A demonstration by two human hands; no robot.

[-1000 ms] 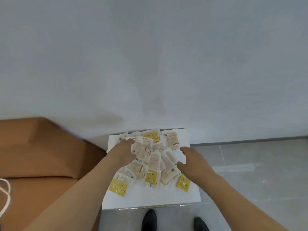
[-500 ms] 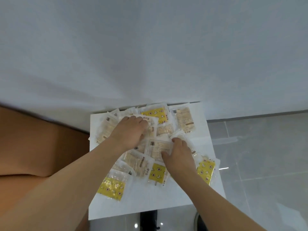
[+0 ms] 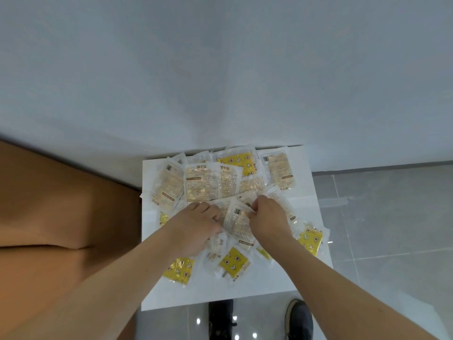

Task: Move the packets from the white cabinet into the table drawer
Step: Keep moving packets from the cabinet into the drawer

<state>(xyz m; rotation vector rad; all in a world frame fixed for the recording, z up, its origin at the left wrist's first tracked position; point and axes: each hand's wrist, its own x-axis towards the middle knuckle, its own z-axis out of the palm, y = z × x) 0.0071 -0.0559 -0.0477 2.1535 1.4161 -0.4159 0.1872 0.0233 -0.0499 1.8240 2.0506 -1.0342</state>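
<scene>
Several clear and yellow packets (image 3: pixel 201 185) lie in a loose heap on the top of the white cabinet (image 3: pixel 311 207). My left hand (image 3: pixel 196 225) lies on the middle of the heap, its fingers curled onto the packets under it. My right hand (image 3: pixel 268 218) is just to its right and pinches the top edge of a clear beige packet (image 3: pixel 239 223) that lies between the two hands. Yellow packets (image 3: pixel 232 262) lie nearer to me, and one (image 3: pixel 310 239) hangs at the cabinet's right edge. The table drawer is out of view.
A brown table (image 3: pixel 61 204) fills the left side, touching the cabinet. A white wall (image 3: pixel 220 69) stands right behind the cabinet. Grey floor tiles (image 3: pixel 392 217) lie to the right. My shoes (image 3: pixel 297 320) show below the cabinet's front edge.
The view has closed in on the cabinet. Both hands have drawn together from the heap's sides to its middle, and my right hand now pinches a clear packet.
</scene>
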